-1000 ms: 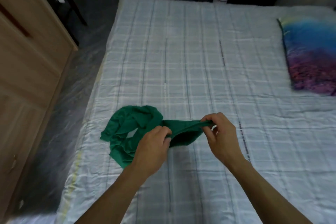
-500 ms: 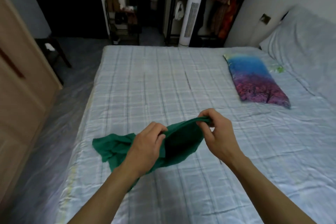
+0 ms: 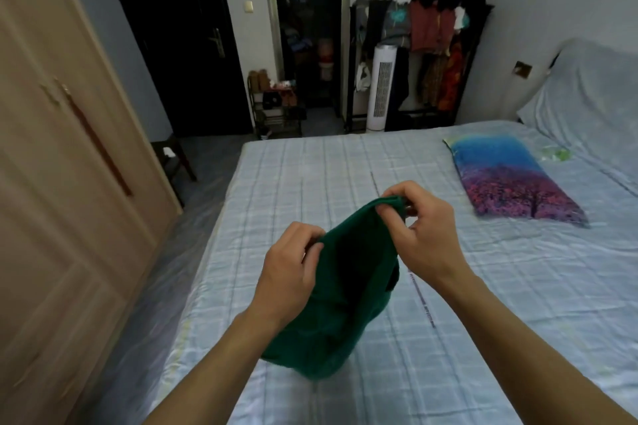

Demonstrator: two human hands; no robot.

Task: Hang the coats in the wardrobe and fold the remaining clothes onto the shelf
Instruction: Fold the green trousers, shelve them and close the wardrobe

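A dark green garment (image 3: 348, 293) hangs bunched between both hands above the bed (image 3: 345, 169). My left hand (image 3: 293, 269) pinches its upper edge on the left side. My right hand (image 3: 417, 228) pinches the same edge higher up and to the right. The cloth droops below the hands, its lower end near the checked sheet. The wooden wardrobe (image 3: 62, 183) stands to the left with its doors closed.
A blue and purple pillow (image 3: 511, 183) lies at the right of the bed, a grey pillow (image 3: 593, 93) behind it. A clothes rack (image 3: 431, 45), a white tower fan (image 3: 379, 90), a shoe shelf (image 3: 276, 107) and a dark stool (image 3: 172, 155) stand beyond the bed.
Both hands have lifted the green garment off the sheet, so it now hangs instead of lying spread to the left. The view has tilted up, showing the far end of the room.
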